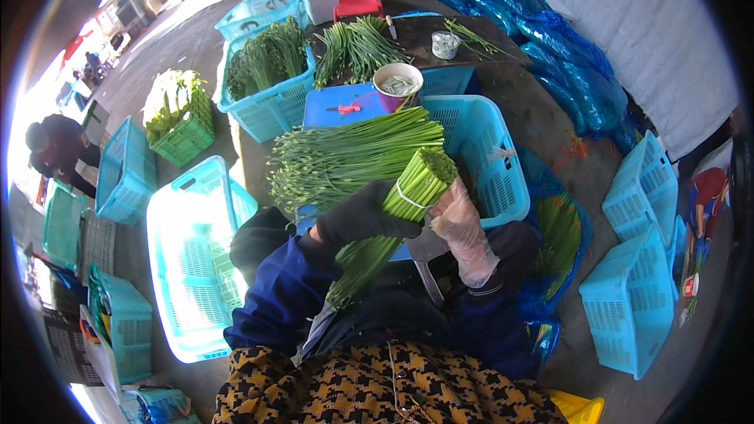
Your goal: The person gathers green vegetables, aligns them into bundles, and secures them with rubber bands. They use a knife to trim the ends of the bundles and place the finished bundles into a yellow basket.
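My left hand [365, 212], in a dark glove, is closed around a bundle of green flowering chive stems [412, 188] bound by a white rubber band. The cut ends point up and to the right, while the far end hangs towards my lap. My right hand [462, 224], in a clear plastic glove, touches the right side of the bundle near the cut ends; its fingers are partly hidden. Just beyond lies a large pile of loose flowering chives [347, 153] on a blue surface [336, 100]. Behind the pile stand a paper tub [399, 85] of white bands and a red-handled cutter [347, 109].
A blue crate [500, 176] stands at the right of the pile. On the dark table [424, 35] lie tied bundles [359, 47], a knife [391, 26] and a plastic tub [445, 45]. More crates [203, 247] stand at the left and right [630, 300]. Two people are farther off.
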{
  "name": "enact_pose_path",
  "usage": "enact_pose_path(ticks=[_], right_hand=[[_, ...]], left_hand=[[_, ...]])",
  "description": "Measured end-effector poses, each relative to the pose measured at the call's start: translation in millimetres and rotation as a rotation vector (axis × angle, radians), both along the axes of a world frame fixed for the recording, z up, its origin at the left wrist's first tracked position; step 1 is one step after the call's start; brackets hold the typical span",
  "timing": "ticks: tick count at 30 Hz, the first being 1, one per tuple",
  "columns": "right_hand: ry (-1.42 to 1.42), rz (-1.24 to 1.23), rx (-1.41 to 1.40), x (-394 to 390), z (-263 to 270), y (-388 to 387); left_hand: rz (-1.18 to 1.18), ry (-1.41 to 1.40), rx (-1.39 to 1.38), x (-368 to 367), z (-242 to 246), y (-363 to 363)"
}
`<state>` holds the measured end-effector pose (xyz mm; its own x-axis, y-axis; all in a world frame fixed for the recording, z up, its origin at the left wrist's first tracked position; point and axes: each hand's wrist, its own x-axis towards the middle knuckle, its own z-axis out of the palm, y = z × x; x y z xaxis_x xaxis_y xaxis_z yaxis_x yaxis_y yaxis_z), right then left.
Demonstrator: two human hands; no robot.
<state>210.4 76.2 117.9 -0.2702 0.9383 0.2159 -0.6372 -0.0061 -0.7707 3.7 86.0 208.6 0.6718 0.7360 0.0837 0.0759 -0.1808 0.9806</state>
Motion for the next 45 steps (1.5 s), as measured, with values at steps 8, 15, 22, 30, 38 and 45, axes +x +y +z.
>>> enact_pose_path(ticks=[8, 15, 22, 30, 38, 45], right_hand=[[-0.092, -0.053, -0.024, 5.0, 64.8, -24.5], [-0.019, -0.383, -0.24, -4.9, 71.9, -28.8], [-0.704, -0.419, -0.026, 51.5, -13.9, -47.3], [-1.715, 0.085, -0.101, 31.9, -81.1, -123.0], [-1.629, -0.304, 0.248, 91.5, -23.4, -102.9], [-1.592, -0.294, 0.143, 169.9, 43.0, -118.6]], left_hand=[[-0.198, 0.146, -0.03, 18.9, -15.3, 3.9], [0.14, 0.214, 0.288, 37.6, -34.3, -25.0], [0.189, 0.252, 0.272, -2.6, -46.3, 14.2], [0.093, 0.252, 0.013, -37.2, 50.0, 52.1], [-0.176, 0.96, 0.153, -28.7, -50.1, 82.6], [-0.331, 1.109, 0.176, -16.0, -110.8, 83.9]])
